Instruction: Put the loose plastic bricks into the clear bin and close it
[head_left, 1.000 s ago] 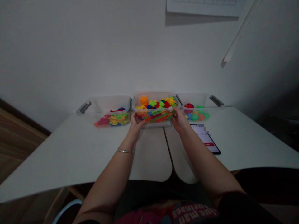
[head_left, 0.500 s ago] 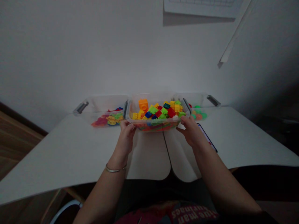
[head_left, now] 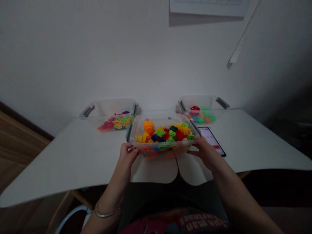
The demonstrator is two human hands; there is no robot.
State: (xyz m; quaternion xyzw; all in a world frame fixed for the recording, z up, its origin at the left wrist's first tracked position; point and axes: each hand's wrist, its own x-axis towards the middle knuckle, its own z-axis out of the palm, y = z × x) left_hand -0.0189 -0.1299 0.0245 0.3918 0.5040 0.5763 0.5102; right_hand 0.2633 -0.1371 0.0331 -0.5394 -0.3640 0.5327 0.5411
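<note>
Between my two hands is a clear plastic box [head_left: 165, 117] with dark side latches and no lid on top. Colourful building blocks [head_left: 167, 134] fill it, among them a larger orange block [head_left: 148, 126]. My left hand [head_left: 126, 156] is closed on the box's front left corner, and a silver bangle [head_left: 104, 214] circles that wrist. At the front right corner my right hand [head_left: 203, 152] grips the box, thumb below the rim. Whether the box's base touches the table is hard to tell.
Against the wall stand two more clear boxes: the left box [head_left: 114, 104] has mixed coloured toys, the right box [head_left: 200, 100] holds coloured balls [head_left: 200, 119]. A phone [head_left: 214, 143] lies right of my right hand. Two white table tops [head_left: 73, 156] meet at a dark seam.
My hands have brought the block-filled box from the wall toward me, out of the gap between the other two boxes. Those two boxes and the phone stay in place.
</note>
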